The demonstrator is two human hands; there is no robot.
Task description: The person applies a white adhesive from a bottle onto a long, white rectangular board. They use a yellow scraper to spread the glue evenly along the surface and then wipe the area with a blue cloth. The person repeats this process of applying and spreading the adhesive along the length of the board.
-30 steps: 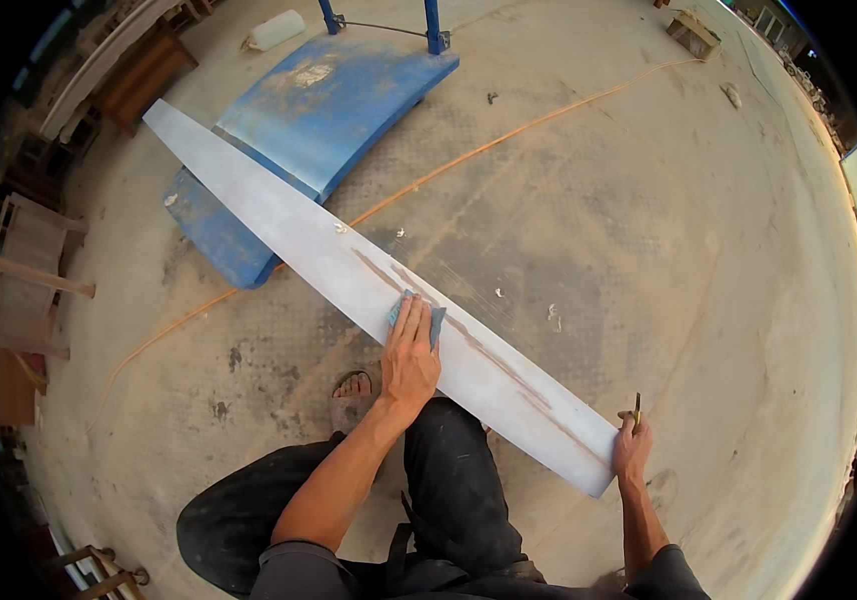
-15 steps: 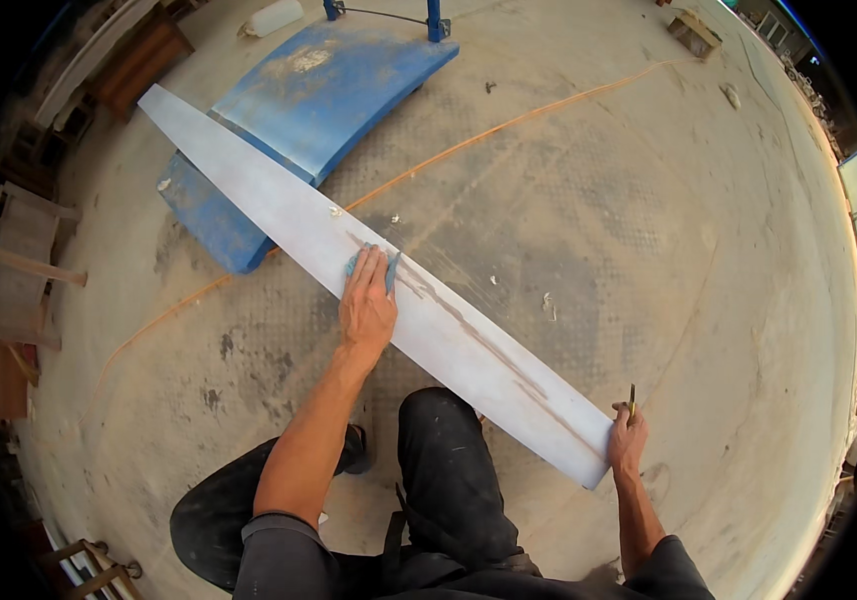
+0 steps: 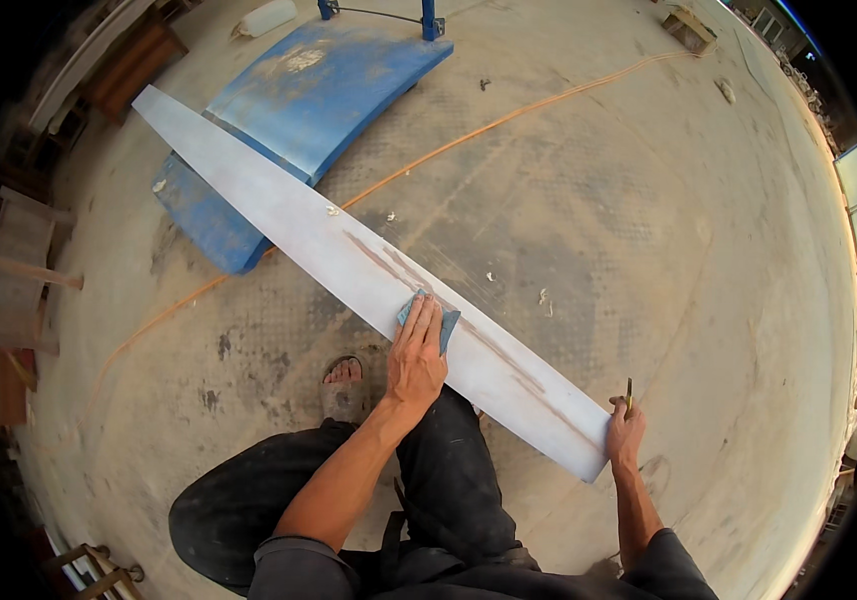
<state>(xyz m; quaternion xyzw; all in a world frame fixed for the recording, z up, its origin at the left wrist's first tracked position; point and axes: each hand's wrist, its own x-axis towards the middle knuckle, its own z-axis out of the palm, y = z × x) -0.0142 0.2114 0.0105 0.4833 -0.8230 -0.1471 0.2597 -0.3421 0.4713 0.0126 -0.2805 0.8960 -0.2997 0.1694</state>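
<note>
A long white tapering board (image 3: 249, 190) lies slantwise before me, its broad end at the lower right. An uneven brownish streak (image 3: 494, 350) runs along its face. Flat under the fingers of my left hand (image 3: 417, 362) is a blue-grey sheet (image 3: 450, 325), a cloth or abrasive pad; I cannot tell which. It is pressed against the board beside the streak. At the broad end, my right hand (image 3: 626, 437) closes around the board's edge. A thin, pointed tool (image 3: 630, 393) with a yellowish part sticks up from its fingers; its exact kind is unclear.
Under the board's far part is a blue curved panel (image 3: 349, 85), dusty on top. An orange cord (image 3: 489, 127) crosses the concrete floor. My dark-trousered knee (image 3: 449, 450) is close below the board. Wooden furniture parts (image 3: 24, 255) stand at left; a block (image 3: 689, 30) lies far right.
My left hand has slid the blue-grey sheet along the board toward the lower right. The right hand stays at the broad end. My sandalled foot now shows beside the left forearm.
</note>
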